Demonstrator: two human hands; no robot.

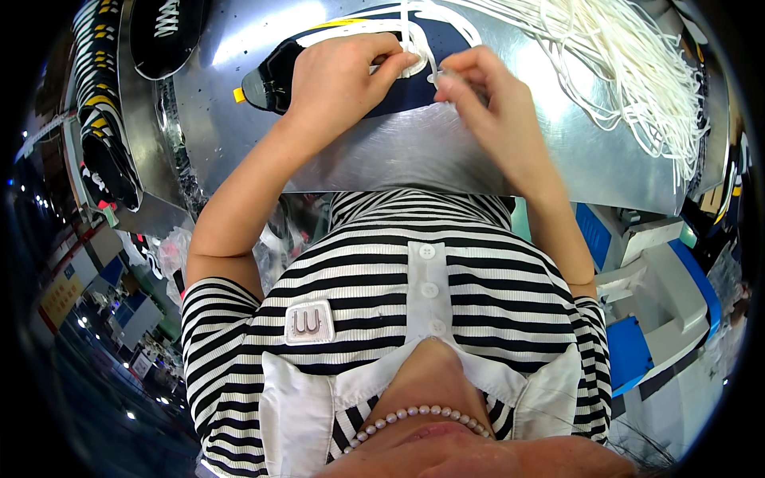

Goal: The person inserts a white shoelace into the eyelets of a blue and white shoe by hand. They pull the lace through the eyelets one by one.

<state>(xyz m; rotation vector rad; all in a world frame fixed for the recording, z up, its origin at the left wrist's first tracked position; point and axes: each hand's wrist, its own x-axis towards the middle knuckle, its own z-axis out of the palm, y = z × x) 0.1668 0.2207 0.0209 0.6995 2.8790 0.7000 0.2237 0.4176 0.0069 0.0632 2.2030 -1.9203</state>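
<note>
1. Nearest the camera is the wearer's own chest: a black-and-white striped shirt (398, 287) with a white collar and a strand of pearls (422, 416) at the neck. Both bare forearms rise from it toward the top of the view.
2. Beyond the chest lies a shiny metal worktable (398, 151), its near edge curving across the middle of the picture.
3. On the table, at the top centre, rests a dark navy shoe upper (319, 60) with white trim. Its long axis runs left to right, with the toe end pointing to the wearer's left.
4. Over the upper's middle, the left hand (339, 76) presses down with fingers curled, its fingertips closed on the white lace (410, 36) at the lacing area.
5. Just to the right of the left hand, almost touching it, the right hand (478, 88) is pinched narrow on what seems to be the lace's end; the tip itself is too small to make out.
6. The lacing area lies directly between the two hands, and both are about equally near it.
7. A loose bundle of white laces (629, 72) spreads over the table's upper right, close beside the right hand.
8. Finished dark shoe uppers (107, 119) are stacked in a row at the far left.
9. Blue and white machine parts (661, 295) stand at the lower right.
</note>
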